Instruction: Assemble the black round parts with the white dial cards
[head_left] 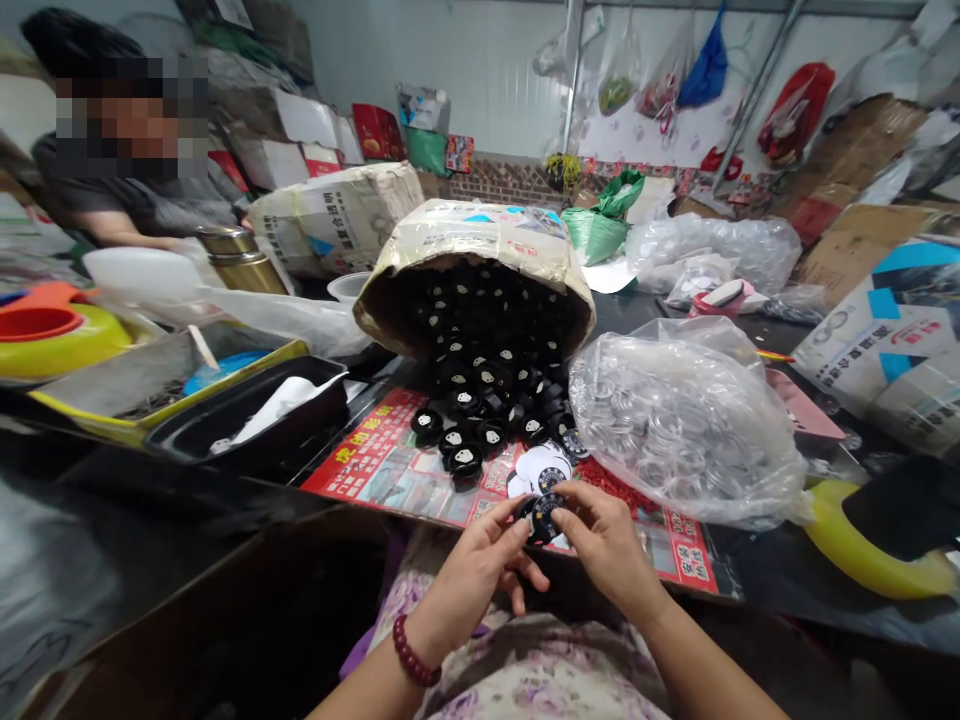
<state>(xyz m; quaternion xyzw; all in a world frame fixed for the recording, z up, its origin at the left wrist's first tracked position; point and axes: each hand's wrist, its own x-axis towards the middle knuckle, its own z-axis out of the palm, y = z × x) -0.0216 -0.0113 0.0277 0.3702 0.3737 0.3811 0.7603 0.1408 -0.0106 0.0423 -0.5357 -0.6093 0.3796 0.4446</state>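
Observation:
My left hand (476, 560) holds a small black knob (525, 508) between thumb and fingers, mostly hidden behind the disc in front of it. Between its thumb and forefinger, my right hand (611, 545) pinches a round black dial disc (548, 514) with pale markings, held against the knob. Just beyond my fingers lie loose round discs (536, 468), some showing white sides. Farther back, several black knobs (463, 458) with whitish faces spill from a tipped carton (480, 225) onto a red printed sheet (367, 455).
At right sits a clear bag (660, 430) of transparent rings, beside small red pieces (611, 487) and a yellow tape roll (862, 560). A black tray (247, 410) and an open box (142, 385) stand left. Another person (150, 205) sits at the far left.

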